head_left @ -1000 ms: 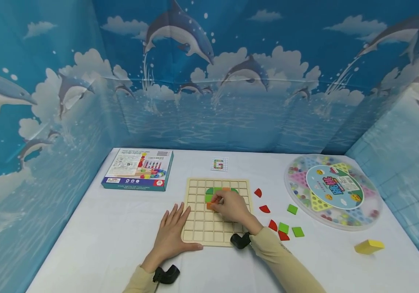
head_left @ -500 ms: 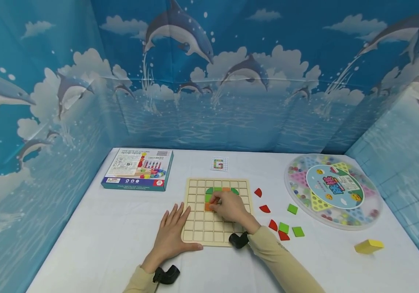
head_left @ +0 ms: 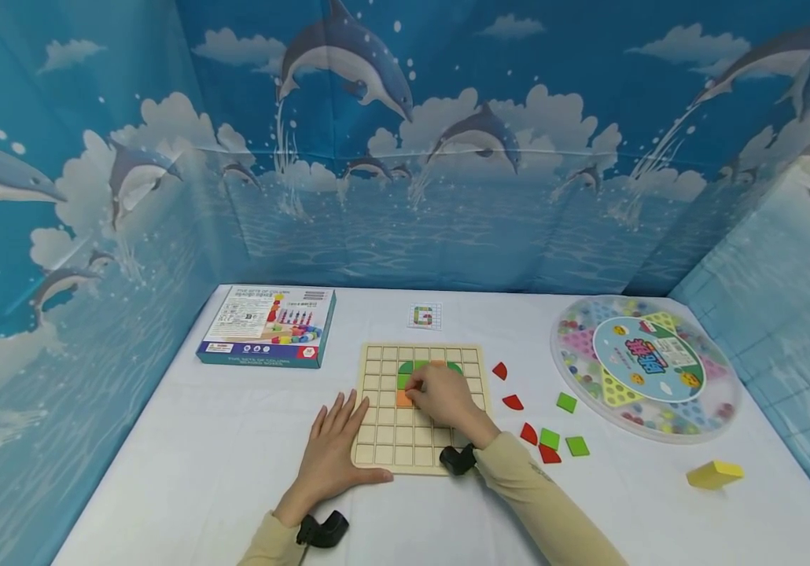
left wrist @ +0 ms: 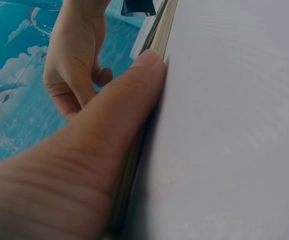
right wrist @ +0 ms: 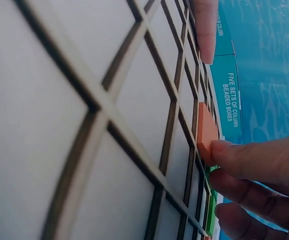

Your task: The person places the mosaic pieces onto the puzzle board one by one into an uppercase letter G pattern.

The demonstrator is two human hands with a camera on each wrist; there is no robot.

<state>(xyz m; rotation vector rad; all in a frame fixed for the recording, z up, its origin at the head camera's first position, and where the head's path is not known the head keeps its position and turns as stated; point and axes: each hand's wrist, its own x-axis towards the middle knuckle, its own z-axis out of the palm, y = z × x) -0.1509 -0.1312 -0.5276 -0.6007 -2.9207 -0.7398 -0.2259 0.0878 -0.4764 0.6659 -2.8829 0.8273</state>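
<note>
On the white table lies a wooden grid board (head_left: 384, 440) with square cells. My right hand (head_left: 447, 397) is over its middle, fingers curled in. In the right wrist view my thumb touches the edge of an orange square tile (right wrist: 206, 134), which sits at a cell and stands slightly above the grid. Green tiles (head_left: 403, 382) and another orange tile (head_left: 438, 364) lie in cells farther up; my fingers hide part of that area. My left hand (head_left: 334, 452) rests spread beside the board's left edge, its thumb (left wrist: 147, 60) against the front edge.
Red quarter-round tiles (head_left: 513, 402) and green square tiles (head_left: 566, 402) lie loose right of the board. Behind it is a small pattern card (head_left: 425, 316). A boxed set (head_left: 266, 326) stands back left, a round clear game case (head_left: 646, 369) right, a yellow block (head_left: 714, 475) front right.
The orange square tile has shifted slightly and sits squarer at its cell under my right fingertips. My right wrist has edged a little left. My left hand has stayed in place.
</note>
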